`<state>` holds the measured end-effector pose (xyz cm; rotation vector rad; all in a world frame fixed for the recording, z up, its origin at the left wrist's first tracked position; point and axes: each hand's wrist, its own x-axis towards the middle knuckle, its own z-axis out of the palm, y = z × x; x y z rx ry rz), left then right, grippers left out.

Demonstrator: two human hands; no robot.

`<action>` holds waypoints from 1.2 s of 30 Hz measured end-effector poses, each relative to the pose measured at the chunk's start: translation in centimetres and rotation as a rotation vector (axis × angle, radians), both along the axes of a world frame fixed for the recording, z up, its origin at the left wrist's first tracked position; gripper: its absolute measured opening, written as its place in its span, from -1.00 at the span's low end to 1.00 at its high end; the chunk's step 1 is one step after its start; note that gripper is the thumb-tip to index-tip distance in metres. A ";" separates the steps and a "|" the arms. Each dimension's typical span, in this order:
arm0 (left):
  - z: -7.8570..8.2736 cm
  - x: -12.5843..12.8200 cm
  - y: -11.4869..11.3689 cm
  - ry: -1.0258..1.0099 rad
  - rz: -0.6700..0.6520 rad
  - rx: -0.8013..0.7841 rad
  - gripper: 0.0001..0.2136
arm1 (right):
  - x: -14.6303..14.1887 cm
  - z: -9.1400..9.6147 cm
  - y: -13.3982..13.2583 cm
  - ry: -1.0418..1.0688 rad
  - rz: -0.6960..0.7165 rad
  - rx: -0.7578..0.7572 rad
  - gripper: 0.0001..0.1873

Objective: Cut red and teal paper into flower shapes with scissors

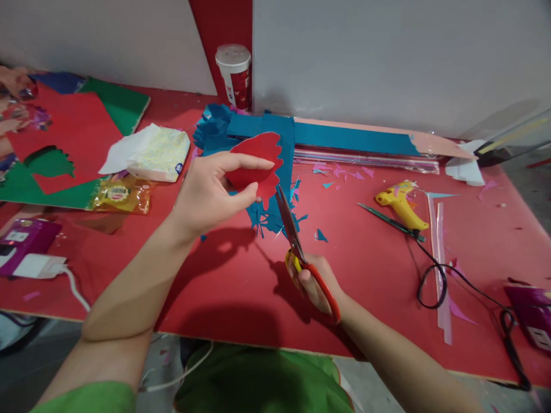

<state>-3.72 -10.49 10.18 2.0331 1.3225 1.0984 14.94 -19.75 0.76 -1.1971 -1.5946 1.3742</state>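
Between the thumb and fingers of my left hand (219, 180) is a red paper cutout (260, 148) with a scalloped right edge. My right hand (316, 287) grips a pair of scissors (289, 221) with red and yellow handles. The blades point up and away from me, their tips close to the lower right edge of the red piece. Blue paper (282, 135) and blue scraps (269, 221) lie on the table beneath and behind it. Some of the left fingers are hidden behind the cutout.
On the red table (241, 292), a yellow glue gun (402, 203) with a black cord lies right, beside other scissors (385, 218). Left are a tissue pack (161, 155), a red sheet with a cut hole (81, 123) and a power bank (32, 238). A lidded cup (235, 74) stands behind.
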 end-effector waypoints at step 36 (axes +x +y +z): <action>-0.3 -0.1 0.1 0.003 0.021 0.010 -0.72 | 0.1 -0.3 0.0 -0.087 0.004 -0.002 -0.48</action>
